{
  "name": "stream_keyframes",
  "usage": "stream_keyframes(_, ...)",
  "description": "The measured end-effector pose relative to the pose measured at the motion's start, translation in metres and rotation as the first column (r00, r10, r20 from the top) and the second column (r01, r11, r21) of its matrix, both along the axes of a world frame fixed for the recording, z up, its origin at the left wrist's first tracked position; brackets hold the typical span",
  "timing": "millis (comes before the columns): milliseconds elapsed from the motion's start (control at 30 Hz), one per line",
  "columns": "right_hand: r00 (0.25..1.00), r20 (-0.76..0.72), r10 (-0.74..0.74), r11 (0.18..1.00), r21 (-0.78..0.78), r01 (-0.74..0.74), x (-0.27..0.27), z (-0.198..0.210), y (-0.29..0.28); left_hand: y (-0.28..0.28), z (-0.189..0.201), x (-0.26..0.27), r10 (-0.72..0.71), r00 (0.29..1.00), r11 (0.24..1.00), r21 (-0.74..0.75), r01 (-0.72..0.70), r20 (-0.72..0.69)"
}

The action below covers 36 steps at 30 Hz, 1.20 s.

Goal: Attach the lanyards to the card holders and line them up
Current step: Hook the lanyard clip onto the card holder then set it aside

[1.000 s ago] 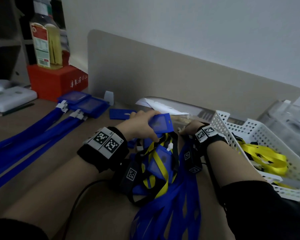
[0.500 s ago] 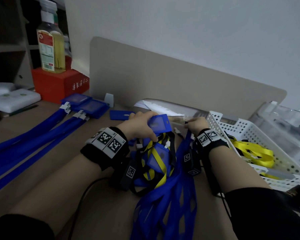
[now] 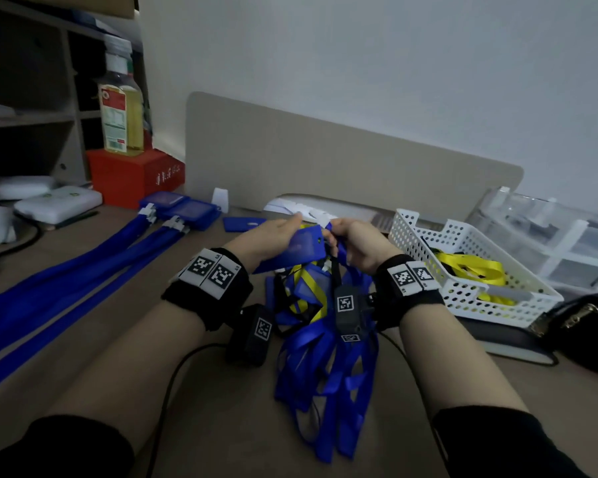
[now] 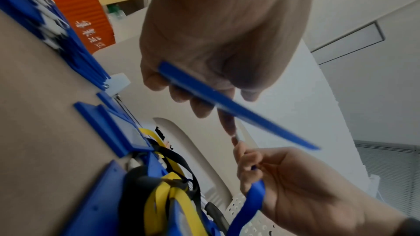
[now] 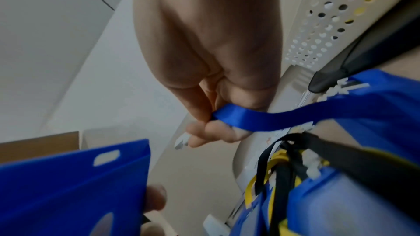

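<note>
My left hand (image 3: pixel 273 238) grips a blue card holder (image 3: pixel 302 248) above the desk; the left wrist view shows that holder (image 4: pixel 227 103) edge-on between fingers and thumb. Close beside it, my right hand (image 3: pixel 351 241) pinches the white clip end (image 5: pixel 181 140) of a blue lanyard (image 5: pixel 261 117), whose strap trails down to a tangled heap of blue lanyards (image 3: pixel 328 377). The holder's slot (image 5: pixel 106 157) sits just left of the clip, apart from it. Finished blue holders with lanyards (image 3: pixel 183 210) lie in a row at the far left.
A white perforated basket (image 3: pixel 463 236) with yellow lanyards stands at the right, clear drawers (image 3: pixel 567 243) behind it. A loose blue holder (image 3: pixel 242 224) lies near the beige divider (image 3: pixel 325 160). A red box (image 3: pixel 132 177) with a bottle stands at the back left.
Both hands have risen off the pile and come together; the right hand now holds a lanyard end up beside the card holder in the left hand.
</note>
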State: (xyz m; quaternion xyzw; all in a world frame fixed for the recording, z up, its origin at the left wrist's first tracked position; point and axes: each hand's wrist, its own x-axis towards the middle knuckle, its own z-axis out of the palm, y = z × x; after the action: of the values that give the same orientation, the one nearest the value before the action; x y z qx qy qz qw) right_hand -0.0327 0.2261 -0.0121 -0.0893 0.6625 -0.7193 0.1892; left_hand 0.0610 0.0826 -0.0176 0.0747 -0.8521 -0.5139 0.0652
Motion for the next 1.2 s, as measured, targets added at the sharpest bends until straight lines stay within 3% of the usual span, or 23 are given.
stream_keyframes(200,0.992,0.057,0.112,0.988,-0.11,-0.105,0.032,-0.004,-0.01,-0.008,-0.004,0.008,0.145,0.983,0.983,0.127,-0.13,-0.113)
stream_keyframes(467,0.965,-0.262,0.013,0.996,-0.078,-0.034,0.056,-0.015,-0.023,-0.01,-0.007,0.006,0.139,0.979,0.969,0.223,-0.104,-0.146)
stream_keyframes(733,0.945,-0.327,0.01,0.999,-0.045,-0.026,0.05,-0.022,-0.025,-0.01,0.0,0.01,0.19,0.975,0.934,0.329,-0.142,-0.119)
stream_keyframes(1000,0.939,-0.342,0.022,1.0,0.002,-0.022,0.049,-0.023,-0.025,-0.01,-0.002,0.009,0.186,0.969,0.95,0.282,-0.135,-0.161)
stream_keyframes(1200,0.939,-0.342,0.027,1.0,0.022,-0.021,0.05,-0.022,-0.026,-0.012,-0.005,0.005,0.147,0.967,0.981,0.159,-0.114,-0.208)
